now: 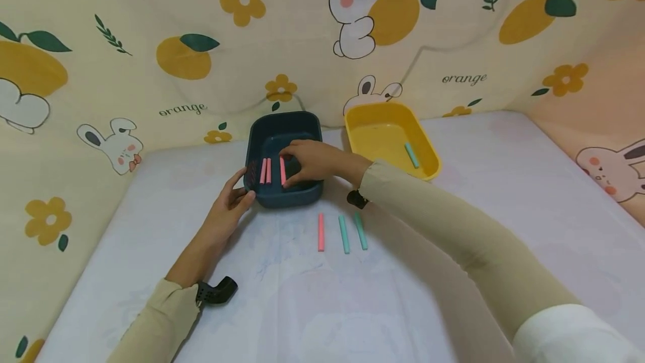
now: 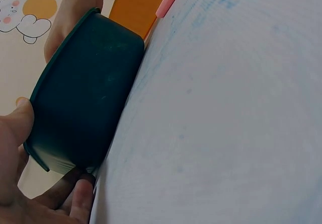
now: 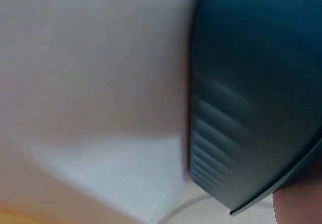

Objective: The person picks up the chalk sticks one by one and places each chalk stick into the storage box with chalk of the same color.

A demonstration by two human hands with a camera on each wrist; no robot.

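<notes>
Worktop (image 1: 453, 251) carries everything we see. On it the dark blue tray (image 1: 302, 125) sits beside a yellow tray (image 1: 363, 122). Our left hand (image 1: 229, 203) has its grip holding the blue tray's near corner. Our right hand (image 1: 312, 160), inside it, pinches a pink stick (image 1: 283, 171) beside two others (image 1: 265, 170).

The head view looks forward and down from above the white table (image 1: 453, 273), taking in both trays. The left wrist view sits low at the table surface, close to the dark blue tray (image 2: 85, 98) at its ten o'clock. The right wrist view presses nearer, blurred, against that tray's wall at three o'clock.
</notes>
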